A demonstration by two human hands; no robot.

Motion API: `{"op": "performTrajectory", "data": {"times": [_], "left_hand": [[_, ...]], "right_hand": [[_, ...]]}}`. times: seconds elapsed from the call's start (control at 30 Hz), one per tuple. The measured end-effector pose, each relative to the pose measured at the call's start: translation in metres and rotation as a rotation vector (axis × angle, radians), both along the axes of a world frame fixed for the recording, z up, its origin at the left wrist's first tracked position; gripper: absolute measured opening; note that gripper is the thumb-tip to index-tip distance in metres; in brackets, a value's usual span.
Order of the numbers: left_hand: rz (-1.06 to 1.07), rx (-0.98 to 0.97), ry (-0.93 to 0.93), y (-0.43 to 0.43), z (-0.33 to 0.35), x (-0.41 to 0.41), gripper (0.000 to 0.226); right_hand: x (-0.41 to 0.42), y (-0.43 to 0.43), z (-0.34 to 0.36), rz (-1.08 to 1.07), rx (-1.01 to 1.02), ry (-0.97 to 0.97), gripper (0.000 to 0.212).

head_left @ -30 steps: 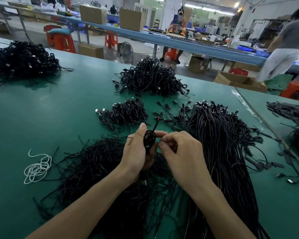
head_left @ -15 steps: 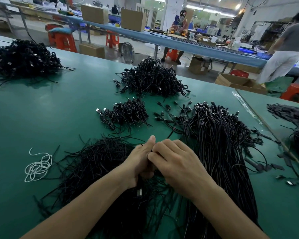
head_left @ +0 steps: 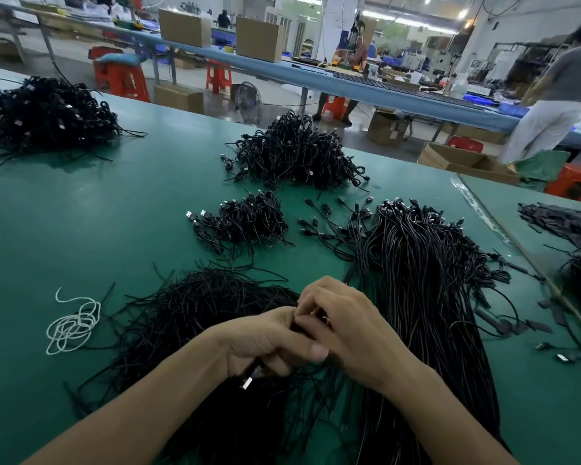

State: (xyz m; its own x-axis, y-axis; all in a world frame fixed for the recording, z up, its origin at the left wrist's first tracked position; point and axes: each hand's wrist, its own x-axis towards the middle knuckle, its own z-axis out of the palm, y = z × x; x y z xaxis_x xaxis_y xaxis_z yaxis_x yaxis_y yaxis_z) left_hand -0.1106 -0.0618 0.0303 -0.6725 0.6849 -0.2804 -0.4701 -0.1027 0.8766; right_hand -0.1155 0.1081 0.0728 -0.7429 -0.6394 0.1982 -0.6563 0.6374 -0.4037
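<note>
The black cable (head_left: pixel 253 373) is bunched up between both hands, low in the middle of the view and just above the green surface (head_left: pixel 81 213). Most of it is hidden, with only its silver plug poking out under the left hand (head_left: pixel 265 340), whose fingers are curled tight round it. The right hand (head_left: pixel 353 330) is pressed up against the left, its fingertips pinching the same cable.

Right underneath is a messy heap of thin black ties (head_left: pixel 188 307), and just to the right is a long bundle of straight cables (head_left: pixel 426 280). A small pile of coiled cables (head_left: pixel 245 219) sits further back, with a bigger pile (head_left: pixel 296 152) behind it. Some have little white tags, too small to read. White string (head_left: pixel 73 323) lies off to the left.
</note>
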Motion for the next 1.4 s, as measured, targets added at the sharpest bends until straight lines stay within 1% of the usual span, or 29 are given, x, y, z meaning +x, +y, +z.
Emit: {"op": "performTrajectory", "data": {"times": [0.07,0.13,0.23,0.27,0.33,0.4,0.47,0.53,0.63,0.73,0.83,0.9,0.97,1.03,1.1,1.2,1.23,1.27,1.3,1.33,1.4], "left_hand": [[-0.003,-0.106,0.04,0.001,-0.001,-0.002,0.02],[-0.015,-0.178,0.039,0.002,-0.001,-0.002,0.017],[-0.051,-0.159,0.007,0.001,-0.001,-0.002,0.015],[-0.067,-0.141,-0.001,0.001,0.0,-0.001,0.017],[-0.094,-0.15,0.007,0.001,0.002,-0.001,0.019],[-0.098,-0.2,0.031,0.003,0.002,0.0,0.019],[-0.081,-0.234,0.043,0.004,0.002,0.0,0.019],[-0.066,-0.249,0.057,0.005,0.001,0.0,0.018],[-0.047,-0.236,0.055,0.005,0.001,-0.002,0.025],[-0.03,-0.21,0.051,0.006,0.001,-0.002,0.02],[-0.008,-0.21,0.057,0.008,0.004,-0.003,0.016],[0.054,-0.223,0.067,0.009,0.003,-0.003,0.018],[0.158,-0.215,0.084,0.012,0.002,-0.002,0.023],[0.261,-0.168,0.105,0.016,0.002,-0.001,0.026],[0.358,-0.05,0.096,0.02,0.004,-0.001,0.026],[0.45,0.237,0.002,0.028,0.009,-0.001,0.026],[0.473,0.277,-0.011,0.029,0.008,0.0,0.028],[0.497,0.274,0.006,0.031,0.006,0.0,0.03],[0.528,0.231,0.057,0.031,0.003,0.0,0.03],[0.561,0.157,0.147,0.029,0.001,-0.001,0.029],[0.615,-0.096,0.408,0.024,0.0,-0.003,0.028]], "right_hand": [[0.001,-0.001,0.003,0.042,0.063,0.041,0.009],[0.004,-0.001,0.005,0.078,0.127,0.123,0.009],[0.011,-0.004,0.007,0.121,0.153,0.263,0.002],[0.012,-0.004,0.007,0.124,0.152,0.282,0.004],[0.012,-0.004,0.008,0.104,0.161,0.273,0.012],[0.009,-0.003,0.008,0.057,0.176,0.227,0.021],[0.007,-0.002,0.007,0.01,0.196,0.186,0.024],[0.006,-0.003,0.005,-0.016,0.239,0.21,0.025],[0.006,-0.005,0.004,-0.022,0.307,0.292,0.024],[0.007,-0.005,0.004,-0.02,0.341,0.365,0.018],[0.007,-0.006,0.002,-0.031,0.377,0.362,0.013],[0.006,-0.007,0.0,-0.041,0.414,0.368,0.01],[0.006,-0.006,-0.003,-0.059,0.401,0.357,0.01],[0.005,-0.005,-0.006,-0.122,0.316,0.319,0.014],[0.002,-0.003,-0.009,-0.231,0.15,0.242,0.016],[-0.002,-0.005,-0.013,-0.398,-0.271,0.03,0.013],[-0.001,-0.007,-0.014,-0.429,-0.403,-0.034,0.017],[-0.001,-0.007,-0.014,-0.446,-0.513,-0.099,0.019],[-0.002,-0.007,-0.014,-0.448,-0.605,-0.17,0.019],[-0.002,-0.007,-0.013,-0.44,-0.684,-0.242,0.019],[-0.002,-0.004,-0.011,-0.401,-0.796,-0.348,0.023]]}}
